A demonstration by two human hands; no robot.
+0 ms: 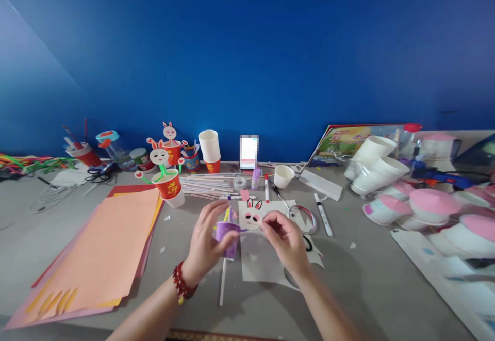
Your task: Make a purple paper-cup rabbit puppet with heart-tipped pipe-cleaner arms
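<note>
My left hand (211, 243) is curled around a small purple paper cup (231, 248), its thumb across the cup's front and its fingers raised behind. A white straw (223, 284) extends below the cup, and a yellow strip shows at its top. Between my hands is a paper rabbit face (251, 220) with pink cheeks and black-outlined ears. My right hand (286, 235) pinches the right edge of this face with thumb and forefinger. A purple strip shows between cup and face. Beneath them lies a cut white sheet (261, 266).
Coloured paper sheets (100, 243) lie at left. Behind stand red cups with rabbit figures (166, 183), stacked white cups (209, 145), straws (207, 186) and a white cup (283, 176). A marker (323, 214), a tape roll (302, 218) and pink-topped cups (435, 204) are at right.
</note>
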